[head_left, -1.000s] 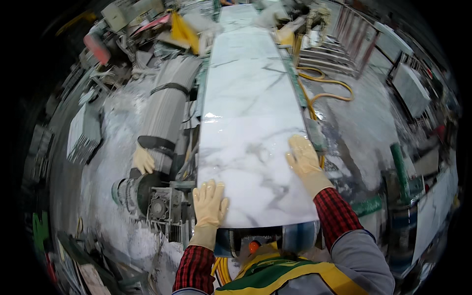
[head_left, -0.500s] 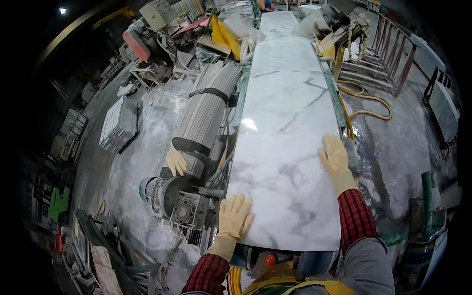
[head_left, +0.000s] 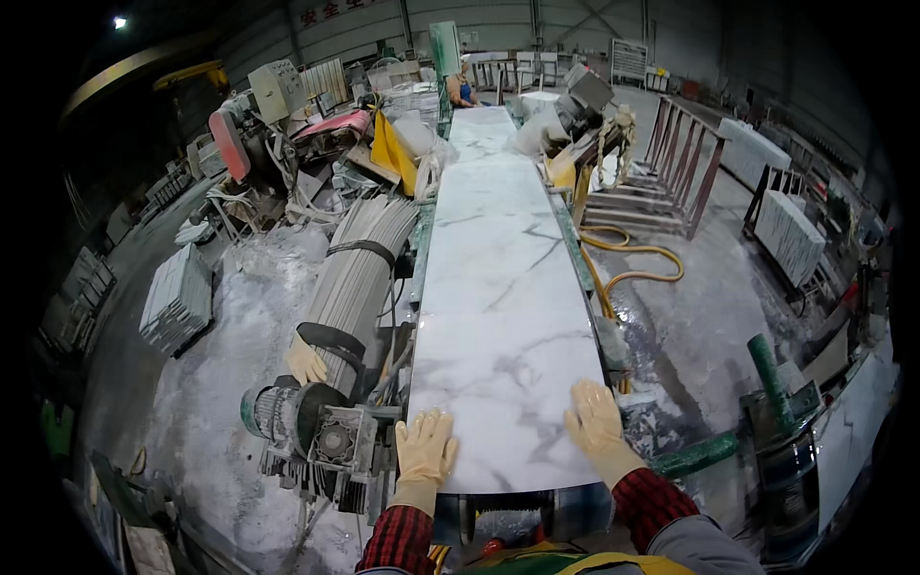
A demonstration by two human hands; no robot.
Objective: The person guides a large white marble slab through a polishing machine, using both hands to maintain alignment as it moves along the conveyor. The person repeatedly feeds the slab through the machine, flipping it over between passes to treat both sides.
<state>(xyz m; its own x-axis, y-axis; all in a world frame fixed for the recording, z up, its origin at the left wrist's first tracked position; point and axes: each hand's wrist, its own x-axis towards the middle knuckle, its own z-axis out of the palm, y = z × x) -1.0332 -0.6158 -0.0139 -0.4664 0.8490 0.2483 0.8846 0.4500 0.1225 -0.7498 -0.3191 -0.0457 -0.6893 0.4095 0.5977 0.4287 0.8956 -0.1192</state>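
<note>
**Slab [head_left: 508, 355] down the middle**

Left hand [head_left: 425, 452] and right hand [head_left: 600, 426] are on its bottom end. Motor's [head_left: 278, 414] lower left, with a slat bundle [head_left: 356, 266] just above. Hose [head_left: 652, 277] is right of centre, rack [head_left: 706, 192] upper right.

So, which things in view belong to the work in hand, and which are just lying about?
In use:
- grey-veined white slab
- left hand, gloved, on its left edge
- right hand, gloved, on its right edge

Apparently just lying about:
- loose glove
- yellow hose on the floor
- stack of slabs at far left
</note>
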